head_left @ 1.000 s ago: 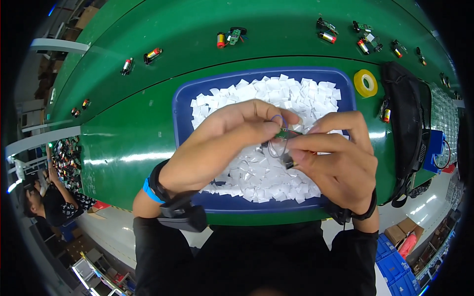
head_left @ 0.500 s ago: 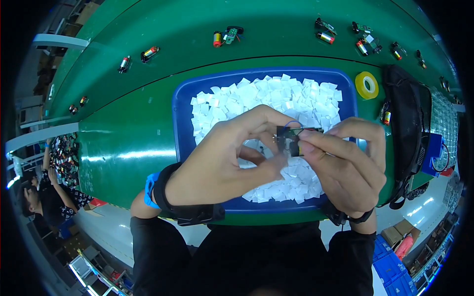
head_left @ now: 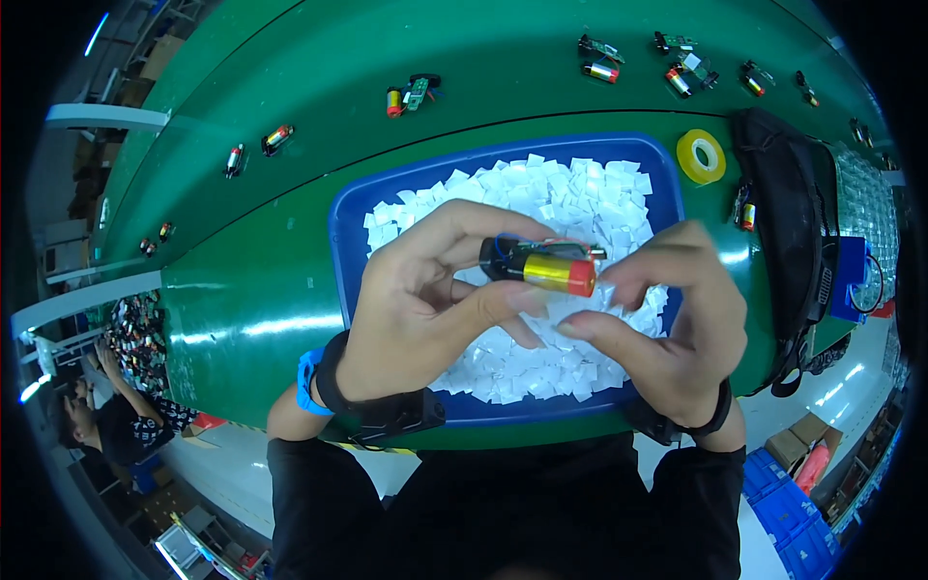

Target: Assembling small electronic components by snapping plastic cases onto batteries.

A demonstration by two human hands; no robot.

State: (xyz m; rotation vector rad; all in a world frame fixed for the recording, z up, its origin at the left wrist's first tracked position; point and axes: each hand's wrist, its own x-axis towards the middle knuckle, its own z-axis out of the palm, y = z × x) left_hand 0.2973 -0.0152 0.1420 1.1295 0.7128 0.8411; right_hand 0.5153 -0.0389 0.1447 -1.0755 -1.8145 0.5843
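Note:
A small electronic assembly, a gold cylindrical battery [head_left: 556, 273] with a red end, joined to a black part and thin blue and red wires, is gripped in my left hand [head_left: 401, 300] between thumb and fingers. The battery lies level, its red end toward the right. My right hand [head_left: 691, 333] is beside that end, thumb and forefinger apart, with nothing visible between them; its fingertips are slightly blurred. Under both hands is a blue tray [head_left: 340, 232] filled with white square pieces [head_left: 590, 188], some of them hidden by my hands.
Several similar battery assemblies [head_left: 418, 93] lie spread along the far green bench [head_left: 503, 58]. To the right are a yellow tape roll [head_left: 684, 155], another assembly [head_left: 746, 215] and a black bag [head_left: 783, 222]. At far left, a person [head_left: 116, 416] is beside a heap of assemblies [head_left: 135, 333].
My right hand has let go of the assembly and moved a little off to the right. The assembly has turned in my left hand, so the battery's gold side now shows.

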